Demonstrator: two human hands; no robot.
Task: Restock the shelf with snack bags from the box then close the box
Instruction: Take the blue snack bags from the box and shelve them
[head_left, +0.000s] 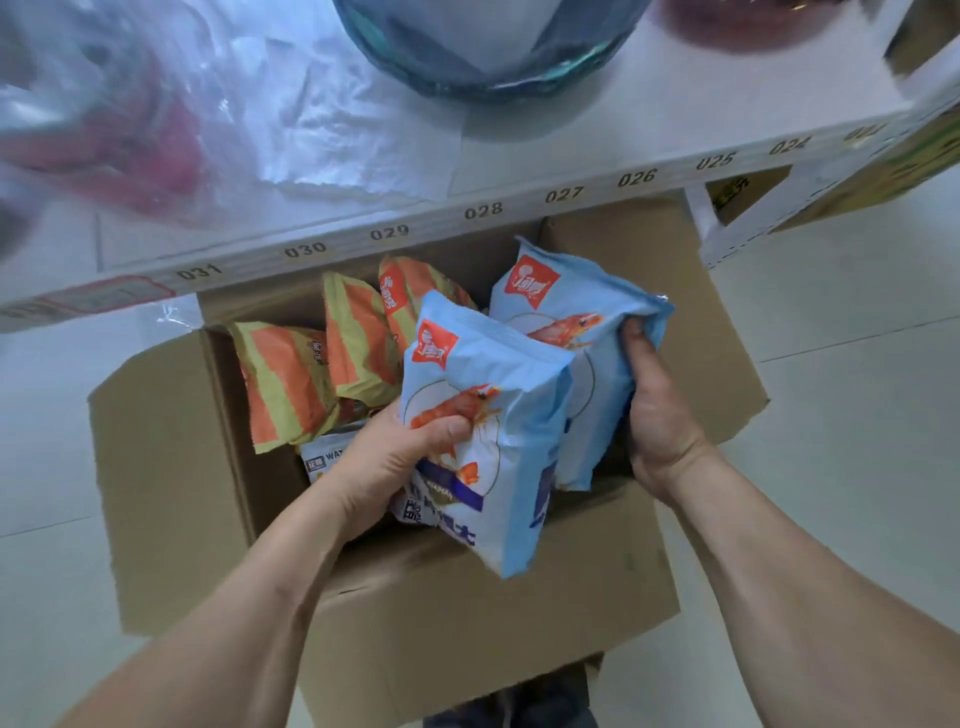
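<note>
Bright, even light; blurred upper edges

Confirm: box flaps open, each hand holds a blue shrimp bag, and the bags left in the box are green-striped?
Not quite. The head view shows the bags left in the box are orange-striped, not green-striped. The rest holds: the flaps are open, and the left hand and right hand each hold a blue shrimp bag.
</note>
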